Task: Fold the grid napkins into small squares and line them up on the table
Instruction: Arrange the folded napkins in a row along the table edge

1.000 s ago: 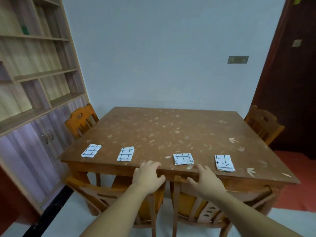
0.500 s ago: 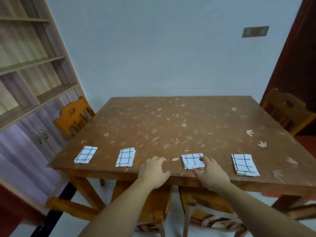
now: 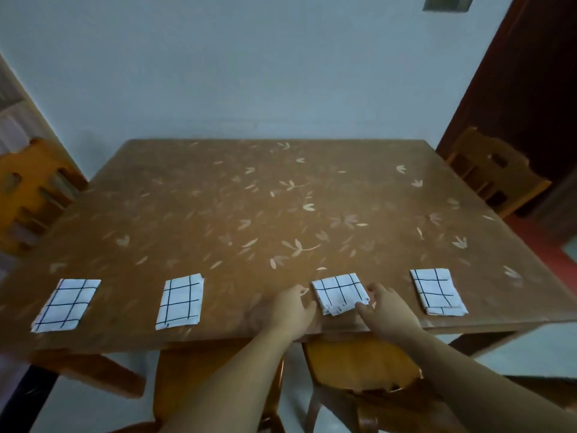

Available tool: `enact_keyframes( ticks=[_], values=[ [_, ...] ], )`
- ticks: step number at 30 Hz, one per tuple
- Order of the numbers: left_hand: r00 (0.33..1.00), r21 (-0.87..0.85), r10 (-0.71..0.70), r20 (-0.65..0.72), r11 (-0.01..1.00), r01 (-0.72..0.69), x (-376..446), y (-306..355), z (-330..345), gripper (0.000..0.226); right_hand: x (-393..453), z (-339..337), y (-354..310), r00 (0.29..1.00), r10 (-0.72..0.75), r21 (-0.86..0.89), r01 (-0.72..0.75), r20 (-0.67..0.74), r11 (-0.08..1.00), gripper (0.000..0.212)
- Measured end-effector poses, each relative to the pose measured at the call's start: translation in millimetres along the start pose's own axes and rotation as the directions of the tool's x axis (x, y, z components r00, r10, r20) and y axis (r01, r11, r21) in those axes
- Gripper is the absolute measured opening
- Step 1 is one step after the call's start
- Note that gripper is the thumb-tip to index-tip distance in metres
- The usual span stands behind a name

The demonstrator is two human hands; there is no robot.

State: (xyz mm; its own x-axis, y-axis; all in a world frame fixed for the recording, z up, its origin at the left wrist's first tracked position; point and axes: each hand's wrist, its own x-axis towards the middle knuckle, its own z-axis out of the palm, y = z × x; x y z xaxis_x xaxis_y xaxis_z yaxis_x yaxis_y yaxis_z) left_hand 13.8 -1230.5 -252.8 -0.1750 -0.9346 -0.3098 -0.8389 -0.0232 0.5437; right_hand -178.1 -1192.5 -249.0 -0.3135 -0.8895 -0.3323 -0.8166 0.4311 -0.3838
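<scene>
- Four folded grid napkins lie in a row along the near edge of a brown wooden table [image 3: 281, 198] with a pale leaf pattern, seen from above by a head-worn camera.
- From the person's left to right: the far-left napkin [image 3: 66, 304], the second napkin [image 3: 180, 300], the third napkin [image 3: 340, 293] and the far-right napkin [image 3: 437, 291].
- The left hand [image 3: 290, 310] rests on the table just beside the third napkin's left edge, fingers loosely curled and holding nothing.
- The right hand [image 3: 385, 309] sits at the napkin's right edge, fingertips touching or nearly touching the cloth; whether they pinch it cannot be told.
- The third napkin is tilted compared with its neighbours, and its near corner looks ruffled, with loose layers showing.
- Judged from this, the step in hand is squaring up that napkin so it matches the row.
- To do it well: press both side edges inward with flat fingers, turn the cloth until its grid lines run parallel with the table edge, then smooth the near corner so the layers sit flush.
- The gaps look uneven, so a small slide to the left may even out the row.
- Wooden chairs stand at the left [image 3: 28, 195], right [image 3: 493, 173] and near [image 3: 359, 364] sides.
- No brands, labels or readable writing are visible; a small wall plate [image 3: 448, 2] at the top shows no legible text.
</scene>
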Motion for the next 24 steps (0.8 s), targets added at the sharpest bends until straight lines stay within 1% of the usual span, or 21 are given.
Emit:
enact_keyframes(
  ticks=[2, 4, 7, 10, 12, 16, 19, 20, 21, 22, 24],
  values=[
    [0.999, -0.135, -0.042, 0.026, 0.990, 0.045, 13.4, -1.7, 15.5, 0.034, 17.9, 8.8, 4.2, 1.000, 0.025, 0.026, -0.025, 0.019, 0.999, 0.048],
    [0.994, -0.265, -0.097, 0.047, 0.958, 0.106, 25.0, -1.8, 31.0, 0.030, 35.2, 16.5, 8.7, 0.999, 0.041, 0.051, -0.043, 0.032, 0.998, 0.044],
    [0.984, -0.335, -0.159, 0.081, 0.925, 0.177, 39.5, -0.5, 48.3, 0.032, 58.1, 25.8, 13.2, 0.997, 0.065, 0.092, -0.069, 0.050, 0.993, 0.039],
    [0.982, -0.349, -0.178, 0.069, 0.917, 0.191, 54.5, 4.3, 61.7, 0.026, 83.1, 38.5, 21.9, 0.993, 0.096, 0.148, -0.106, 0.073, 0.983, 0.028],
    [0.981, -0.347, -0.191, 0.037, 0.918, 0.192, 63.2, 6.7, 68.0, 0.024, 93.2, 42.4, 25.6, 0.991, 0.109, 0.158, -0.119, 0.074, 0.980, 0.025],
    [0.977, -0.300, -0.206, 0.045, 0.930, 0.210, 76.5, 7.1, 71.1, 0.019, 101.4, 38.7, 30.5, 0.983, 0.173, 0.208, -0.184, 0.067, 0.961, 0.019],
    [0.974, -0.263, -0.227, 0.023, 0.938, 0.225, 86.4, 0.7, 68.1, 0.020, 103.2, 32.9, 28.9, 0.972, 0.208, 0.271, -0.231, 0.110, 0.935, 0.002],
    [0.974, -0.245, -0.227, 0.009, 0.944, 0.222, 89.5, -1.8, 65.3, 0.019, 102.2, 31.5, 26.3, 0.967, 0.220, 0.287, -0.249, 0.128, 0.925, 0.007],
    [0.977, -0.225, -0.215, -0.003, 0.952, 0.209, 92.5, -3.8, 62.1, 0.019, 101.2, 32.7, 25.1, 0.959, 0.236, 0.313, -0.275, 0.156, 0.909, 0.010],
    [0.981, -0.208, -0.192, -0.013, 0.960, 0.185, 96.0, -5.3, 59.0, 0.021, 97.8, 34.1, 23.5, 0.944, 0.248, 0.346, -0.312, 0.217, 0.885, 0.010],
    [0.991, -0.178, -0.133, -0.015, 0.976, 0.128, 105.4, -7.9, 54.0, 0.028, 86.0, 38.9, 18.3, 0.884, 0.224, 0.404, -0.397, 0.411, 0.824, 0.012]
  ],
)
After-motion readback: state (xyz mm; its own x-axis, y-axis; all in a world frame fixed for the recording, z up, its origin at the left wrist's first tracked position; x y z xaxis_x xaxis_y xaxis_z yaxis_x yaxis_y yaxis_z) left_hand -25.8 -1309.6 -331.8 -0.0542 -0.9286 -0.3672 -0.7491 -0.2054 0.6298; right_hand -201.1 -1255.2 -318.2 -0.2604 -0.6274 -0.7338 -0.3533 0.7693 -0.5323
